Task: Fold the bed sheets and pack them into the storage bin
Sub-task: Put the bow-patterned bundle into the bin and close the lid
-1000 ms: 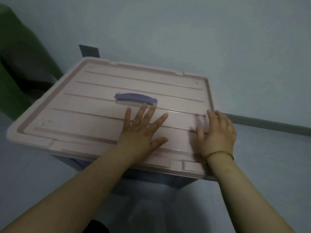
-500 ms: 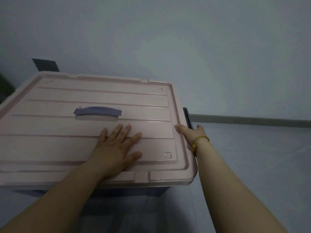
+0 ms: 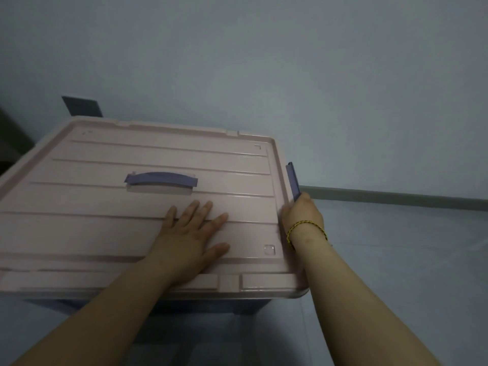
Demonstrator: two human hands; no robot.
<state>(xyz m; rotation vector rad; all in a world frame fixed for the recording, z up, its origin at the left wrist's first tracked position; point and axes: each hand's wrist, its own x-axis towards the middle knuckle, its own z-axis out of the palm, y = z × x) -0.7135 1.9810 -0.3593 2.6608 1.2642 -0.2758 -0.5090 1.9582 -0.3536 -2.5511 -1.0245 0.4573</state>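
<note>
From my remote seat I take the pale pink moulded-plastic lid (image 3: 148, 196) as my landmark; it sits closed on the storage bin (image 3: 163, 307), whose dark blue body shows only as a shadowed strip under the lid's near edge. I see no bed sheets; whether they lie inside I cannot tell.

Beyond the lid's far left corner, a dark rectangular plate (image 3: 81, 105) is fixed flat on the smooth, matte pale wall (image 3: 290, 62). The lid itself is a broad rectangle with rounded corners, a raised rim and long shallow ribs running across its glossy surface. Near its middle lies a curved, flat blue-purple plastic carry handle (image 3: 161, 179), set over a shallow recess.

Just nearer than that handle, the left hand (image 3: 191, 240) rests palm down on the ribbed surface, fingers spread wide and flat, gripping nothing.

At the lid's right edge, a narrow blue-purple plastic side latch (image 3: 292, 180) stands up past the rim. The right hand (image 3: 302, 216) curls over that edge just below the latch, touching its lower end; its fingers fold out of sight, so I cannot tell how tightly they hold. A thin yellow and dark braided cord bracelet (image 3: 306, 228) circles that wrist.

Right of the lid, a grey skirting strip (image 3: 396, 198) runs along the foot of the wall above the smooth pale floor (image 3: 409, 260).
</note>
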